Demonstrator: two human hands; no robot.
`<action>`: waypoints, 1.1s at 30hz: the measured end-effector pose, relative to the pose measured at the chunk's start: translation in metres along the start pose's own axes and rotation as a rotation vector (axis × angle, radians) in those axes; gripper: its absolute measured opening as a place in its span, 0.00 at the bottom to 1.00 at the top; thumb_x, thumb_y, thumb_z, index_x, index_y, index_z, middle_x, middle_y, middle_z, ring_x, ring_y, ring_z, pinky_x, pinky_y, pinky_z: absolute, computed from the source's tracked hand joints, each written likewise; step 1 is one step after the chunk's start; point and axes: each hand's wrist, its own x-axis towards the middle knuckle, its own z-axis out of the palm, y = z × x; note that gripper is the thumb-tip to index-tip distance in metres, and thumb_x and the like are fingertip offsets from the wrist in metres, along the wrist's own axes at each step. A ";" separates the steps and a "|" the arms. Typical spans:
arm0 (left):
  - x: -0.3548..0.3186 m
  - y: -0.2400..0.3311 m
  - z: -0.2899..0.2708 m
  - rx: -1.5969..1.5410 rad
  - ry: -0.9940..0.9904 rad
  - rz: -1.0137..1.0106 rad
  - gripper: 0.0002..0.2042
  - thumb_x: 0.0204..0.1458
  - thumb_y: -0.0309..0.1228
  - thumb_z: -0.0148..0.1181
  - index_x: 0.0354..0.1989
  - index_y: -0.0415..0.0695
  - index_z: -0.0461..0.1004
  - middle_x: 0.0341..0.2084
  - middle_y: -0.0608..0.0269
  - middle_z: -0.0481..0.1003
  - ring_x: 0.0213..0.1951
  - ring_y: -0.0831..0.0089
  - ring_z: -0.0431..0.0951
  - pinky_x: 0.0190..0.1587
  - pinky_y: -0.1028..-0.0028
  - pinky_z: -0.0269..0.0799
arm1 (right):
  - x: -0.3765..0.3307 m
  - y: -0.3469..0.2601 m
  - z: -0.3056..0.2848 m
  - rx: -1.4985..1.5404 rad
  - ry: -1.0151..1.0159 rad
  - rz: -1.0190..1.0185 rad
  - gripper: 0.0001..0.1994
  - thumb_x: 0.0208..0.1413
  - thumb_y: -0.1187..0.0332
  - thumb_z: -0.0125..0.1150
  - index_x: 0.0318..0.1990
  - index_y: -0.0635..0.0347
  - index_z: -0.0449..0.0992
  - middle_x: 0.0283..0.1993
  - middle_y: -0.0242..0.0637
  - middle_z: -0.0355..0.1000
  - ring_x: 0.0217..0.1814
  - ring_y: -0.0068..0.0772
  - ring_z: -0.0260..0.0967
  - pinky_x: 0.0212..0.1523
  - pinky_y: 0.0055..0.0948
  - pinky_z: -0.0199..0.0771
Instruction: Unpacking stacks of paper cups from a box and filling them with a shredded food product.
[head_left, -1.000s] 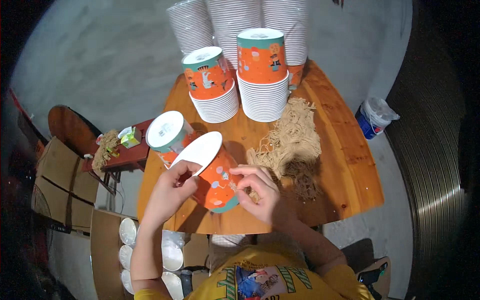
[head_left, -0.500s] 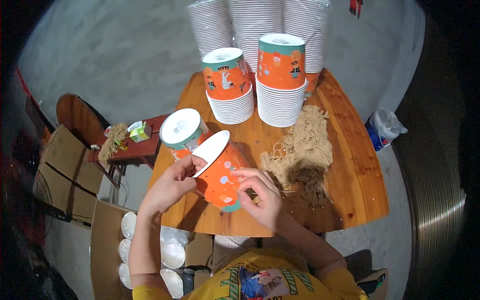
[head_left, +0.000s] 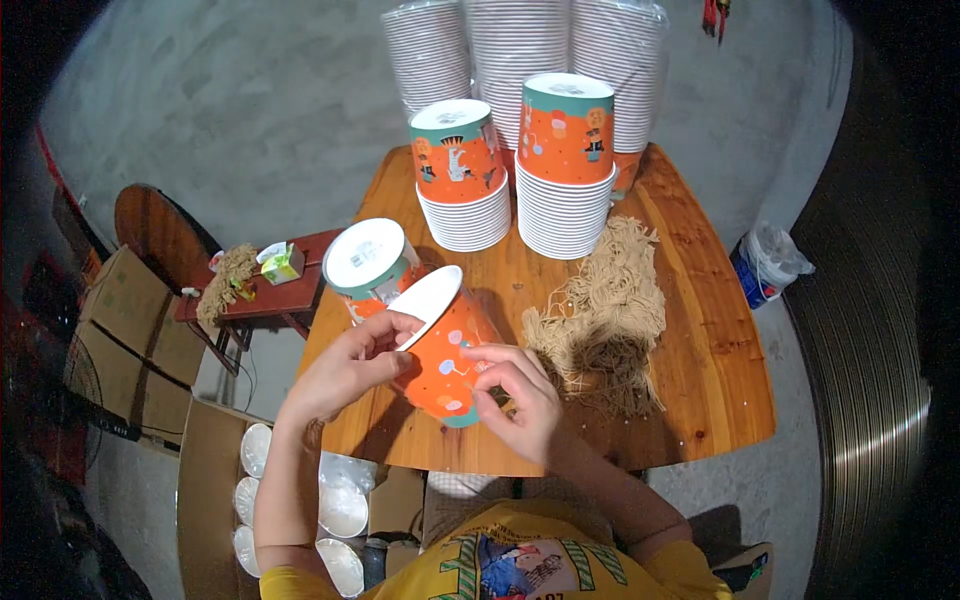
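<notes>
My left hand grips the rim of an orange paper bucket, thumb outside and fingers inside. The bucket has a green band at its base and is tilted, its white mouth facing up and left. My right hand is at the bucket's printed side, thumb and forefinger pinched together; whatever is between them is too small to make out. Behind the tilted bucket, an upside-down paper bucket stands on the table. A heap of tan strings lies to the right, its near end in shadow.
The wooden table holds two upturned bucket stacks, one left and one right. Taller plastic-wrapped stacks rise behind. A cardboard box with white-rimmed containers sits below left. A red bench and a pail flank the table.
The view has shifted slightly. My left hand keeps its grip on the bucket's rim, and my right hand stays at its side with the fingers moved a little.
</notes>
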 end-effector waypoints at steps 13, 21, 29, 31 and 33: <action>0.003 0.014 0.006 0.052 -0.008 -0.072 0.14 0.52 0.26 0.55 0.48 0.39 0.67 0.38 0.65 0.74 0.42 0.79 0.75 0.42 0.78 0.70 | -0.004 -0.012 0.007 -0.023 -0.014 -0.029 0.08 0.44 0.80 0.60 0.31 0.61 0.68 0.50 0.42 0.70 0.52 0.42 0.65 0.51 0.35 0.65; 0.016 0.023 0.011 0.209 -0.003 -0.108 0.12 0.50 0.25 0.57 0.43 0.39 0.68 0.32 0.68 0.73 0.37 0.82 0.72 0.41 0.80 0.68 | -0.010 -0.019 0.013 -0.007 -0.090 -0.068 0.08 0.43 0.79 0.61 0.30 0.61 0.68 0.49 0.39 0.70 0.52 0.42 0.66 0.52 0.36 0.66; 0.026 0.003 0.012 0.090 -0.129 -0.049 0.10 0.46 0.19 0.55 0.39 0.38 0.71 0.28 0.72 0.70 0.31 0.86 0.70 0.34 0.81 0.67 | -0.011 -0.001 0.011 0.104 -0.039 0.043 0.07 0.45 0.79 0.59 0.31 0.60 0.68 0.47 0.39 0.72 0.44 0.40 0.70 0.43 0.33 0.71; 0.028 0.003 0.013 0.095 -0.158 -0.021 0.10 0.46 0.18 0.55 0.39 0.38 0.71 0.28 0.72 0.70 0.31 0.86 0.70 0.34 0.81 0.68 | -0.011 0.004 0.012 0.103 0.007 -0.004 0.08 0.43 0.79 0.60 0.30 0.59 0.68 0.46 0.36 0.72 0.41 0.39 0.71 0.37 0.32 0.73; 0.027 0.006 0.017 0.090 -0.166 -0.032 0.10 0.46 0.17 0.53 0.39 0.38 0.72 0.29 0.72 0.71 0.32 0.85 0.70 0.35 0.81 0.68 | -0.011 0.005 0.011 0.123 0.015 -0.005 0.09 0.42 0.80 0.60 0.31 0.59 0.68 0.46 0.38 0.72 0.43 0.39 0.72 0.38 0.32 0.74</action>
